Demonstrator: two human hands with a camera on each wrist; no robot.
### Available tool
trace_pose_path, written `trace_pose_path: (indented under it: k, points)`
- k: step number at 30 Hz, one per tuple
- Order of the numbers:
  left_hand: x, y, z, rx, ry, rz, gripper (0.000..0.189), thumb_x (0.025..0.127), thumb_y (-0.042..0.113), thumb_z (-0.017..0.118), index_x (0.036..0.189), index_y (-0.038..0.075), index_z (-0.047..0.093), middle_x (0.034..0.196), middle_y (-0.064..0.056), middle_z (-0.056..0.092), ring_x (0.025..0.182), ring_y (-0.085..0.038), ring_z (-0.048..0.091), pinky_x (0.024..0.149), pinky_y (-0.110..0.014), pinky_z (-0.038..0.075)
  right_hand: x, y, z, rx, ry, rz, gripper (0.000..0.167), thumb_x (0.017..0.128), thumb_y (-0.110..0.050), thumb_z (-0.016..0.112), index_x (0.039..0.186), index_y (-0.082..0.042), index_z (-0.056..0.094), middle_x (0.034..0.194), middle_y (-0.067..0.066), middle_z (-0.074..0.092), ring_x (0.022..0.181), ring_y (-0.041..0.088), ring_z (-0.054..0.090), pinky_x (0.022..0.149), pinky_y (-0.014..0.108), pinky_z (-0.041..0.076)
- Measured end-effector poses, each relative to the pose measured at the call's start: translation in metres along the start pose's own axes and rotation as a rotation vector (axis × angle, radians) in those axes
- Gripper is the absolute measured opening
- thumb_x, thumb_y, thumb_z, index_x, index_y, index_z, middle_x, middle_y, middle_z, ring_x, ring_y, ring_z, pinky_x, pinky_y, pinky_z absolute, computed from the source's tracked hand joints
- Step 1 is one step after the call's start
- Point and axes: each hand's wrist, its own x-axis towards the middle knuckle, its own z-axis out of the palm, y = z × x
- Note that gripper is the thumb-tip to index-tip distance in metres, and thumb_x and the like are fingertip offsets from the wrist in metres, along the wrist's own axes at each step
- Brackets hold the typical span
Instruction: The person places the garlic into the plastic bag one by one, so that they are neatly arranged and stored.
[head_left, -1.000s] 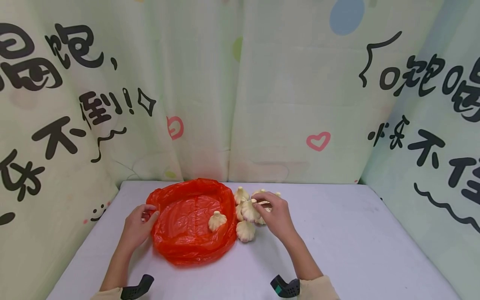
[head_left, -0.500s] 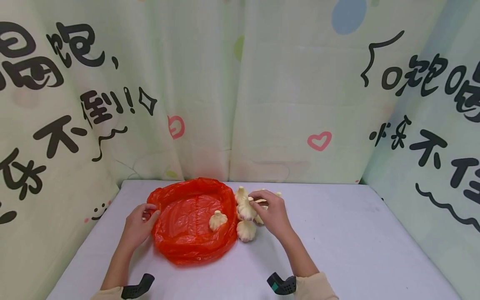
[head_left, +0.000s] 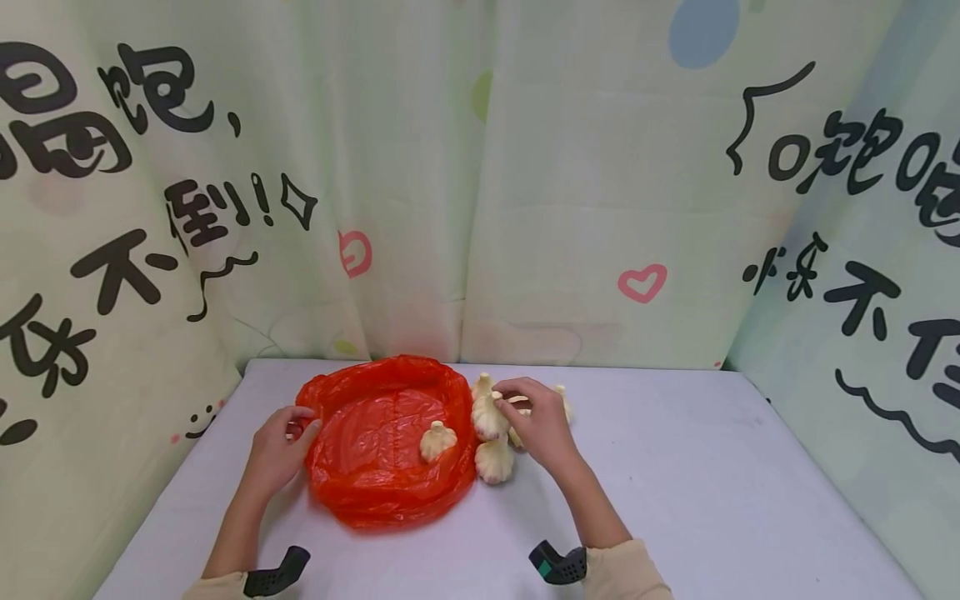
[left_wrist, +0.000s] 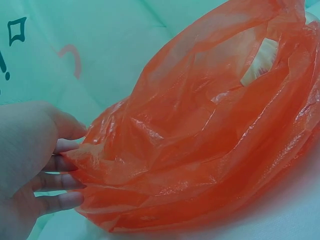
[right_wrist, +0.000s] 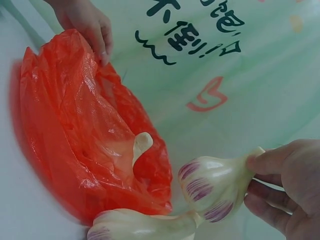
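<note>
My left hand [head_left: 277,450] grips the left rim of a red plastic bag [head_left: 360,500], thumb above and fingers curled at its edge. The bag stands with its mouth spread wide, and one garlic bulb [head_left: 437,442] lies inside toward the right. With thumb and fingers, my right hand [head_left: 546,427] pinches a purple-streaked garlic bulb [right_wrist: 210,185] by its stem, just right of the bag. Another bulb [head_left: 493,461] rests on the table below the held one, against the bag's side. More bulbs behind are partly hidden by my right hand.
The white table [head_left: 675,492] extends to the right and front of the bag. A pale printed curtain [head_left: 555,250] hangs behind and on both sides. Another garlic bulb [head_left: 562,403] shows past the right hand, and one more bulb [head_left: 482,385] is near the bag's back right.
My right hand has shifted slightly left toward the bag with the pinched garlic bulb. My left hand stays at the bag's rim.
</note>
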Motion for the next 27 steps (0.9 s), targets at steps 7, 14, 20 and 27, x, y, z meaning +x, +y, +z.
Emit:
trace_pose_path:
  k: [7,14,20,27]
  points:
    - [0.0,0.0,0.0,0.0,0.003,-0.002,0.038,0.097,0.026,0.055,0.129,0.005,0.049,0.125,-0.018,0.052,0.11,-0.03,0.052,0.092,-0.044,0.055,0.002,-0.001,0.003,0.011,-0.006,0.002,0.021,0.086,-0.009,0.071,0.108,-0.01,0.071,0.106,0.004,0.071,0.095,0.019,0.068,0.082,0.033,0.059]
    - [0.001,-0.001,0.001,0.002,0.0,-0.005,0.039,0.097,0.027,0.055,0.129,0.006,0.049,0.126,-0.018,0.052,0.111,-0.03,0.051,0.093,-0.044,0.054,0.004,-0.001,0.005,0.015,-0.013,-0.003,0.021,0.086,-0.009,0.071,0.107,-0.009,0.071,0.106,0.004,0.071,0.095,0.019,0.067,0.081,0.032,0.059]
    - [0.001,-0.002,0.0,0.001,-0.003,-0.004,0.038,0.097,0.026,0.055,0.129,0.006,0.049,0.126,-0.018,0.052,0.111,-0.03,0.051,0.093,-0.044,0.054,0.006,-0.002,0.008,0.015,-0.02,0.009,0.02,0.087,-0.009,0.07,0.108,-0.012,0.071,0.107,0.003,0.071,0.095,0.018,0.067,0.081,0.032,0.059]
    - [0.001,-0.002,0.0,0.001,-0.003,-0.002,0.039,0.098,0.028,0.055,0.129,0.005,0.049,0.126,-0.018,0.052,0.111,-0.03,0.051,0.093,-0.044,0.055,0.007,-0.004,0.012,0.017,-0.023,0.017,0.022,0.087,-0.01,0.07,0.108,-0.013,0.071,0.107,0.003,0.071,0.095,0.018,0.067,0.08,0.03,0.059]
